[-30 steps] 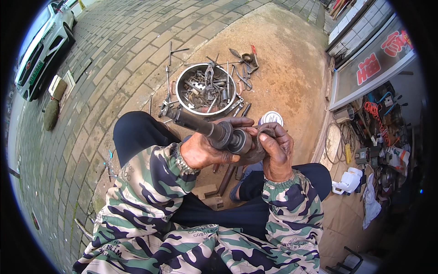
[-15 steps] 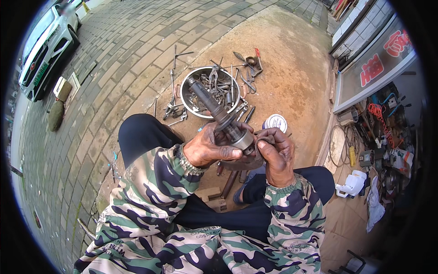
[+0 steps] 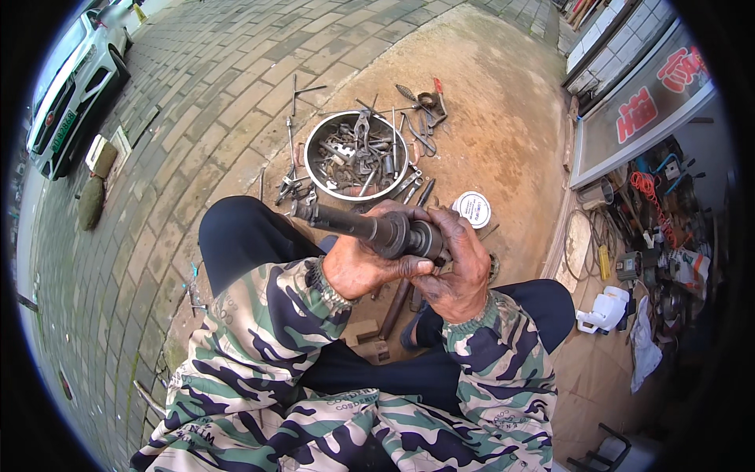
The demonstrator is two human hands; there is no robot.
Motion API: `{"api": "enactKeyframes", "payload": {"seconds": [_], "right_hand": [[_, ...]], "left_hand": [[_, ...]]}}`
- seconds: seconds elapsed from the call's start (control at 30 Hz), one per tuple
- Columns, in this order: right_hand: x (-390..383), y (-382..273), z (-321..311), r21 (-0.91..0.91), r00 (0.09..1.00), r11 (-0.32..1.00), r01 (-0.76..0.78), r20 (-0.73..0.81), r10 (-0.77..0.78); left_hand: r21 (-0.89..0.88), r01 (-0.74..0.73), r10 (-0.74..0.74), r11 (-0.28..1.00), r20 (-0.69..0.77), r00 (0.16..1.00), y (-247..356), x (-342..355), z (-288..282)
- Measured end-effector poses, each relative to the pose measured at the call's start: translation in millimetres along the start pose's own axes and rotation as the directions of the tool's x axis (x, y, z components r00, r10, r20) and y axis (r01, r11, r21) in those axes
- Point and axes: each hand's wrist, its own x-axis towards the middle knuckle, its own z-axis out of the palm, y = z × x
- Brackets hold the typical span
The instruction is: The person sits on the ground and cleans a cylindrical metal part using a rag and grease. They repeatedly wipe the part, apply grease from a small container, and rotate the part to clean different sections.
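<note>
Where grey rectangular paving bricks point(image 3: 197, 118) meet a stained tan concrete slab point(image 3: 495, 94), I see a round silver metal basin point(image 3: 310, 157) heaped with tools and parts; at the right, a framed glass panel point(image 3: 605, 145) borders a dark, cluttered interior point(image 3: 680, 291). Above the seated person's lap, I make out a dark, stepped metal shaft point(image 3: 342, 223), dull and grimy, with a shinier collar point(image 3: 425, 236) near its right end. The left hand point(image 3: 354, 267) wraps its middle; the right hand point(image 3: 462, 275) clasps that end.

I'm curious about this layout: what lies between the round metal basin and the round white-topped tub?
In the head view, a dark rod-shaped tool and some slim metal tools lie between the basin and the tub.
</note>
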Motion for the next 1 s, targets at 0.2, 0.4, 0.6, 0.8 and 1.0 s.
{"api": "enactKeyframes", "payload": {"seconds": [0.2, 0.4, 0.6, 0.8, 1.0], "right_hand": [[-1.8, 5.8, -19.5, 0.281, 0.978, 0.937, -0.206, 0.074, 0.193], [-1.0, 9.1, -42.2, 0.451, 0.891, 0.774, -0.445, 0.135, 0.433], [-3.8, 30.4, -51.5, 0.650, 0.876, 0.629, -0.428, 0.127, 0.464], [-2.5, 38.1, -52.1, 0.797, 0.854, 0.381, -0.469, 0.299, 0.426], [0.3, 23.1, -42.1, 0.822, 0.783, 0.172, -0.543, 0.423, 0.456]], "left_hand": [[-0.267, 0.143, -0.091, 0.953, 0.198, 0.976, 22.5, -0.9, -14.1], [-0.515, 0.270, -0.130, 0.813, 0.292, 0.948, 22.4, -6.7, -30.1], [-0.619, 0.330, 0.011, 0.713, 0.480, 0.877, 26.5, -7.2, -19.9], [-0.601, 0.499, -0.106, 0.625, 0.568, 0.816, 20.9, -8.6, -13.1], [-0.523, 0.439, -0.247, 0.730, 0.398, 0.884, 7.8, -17.3, 14.7]]}}
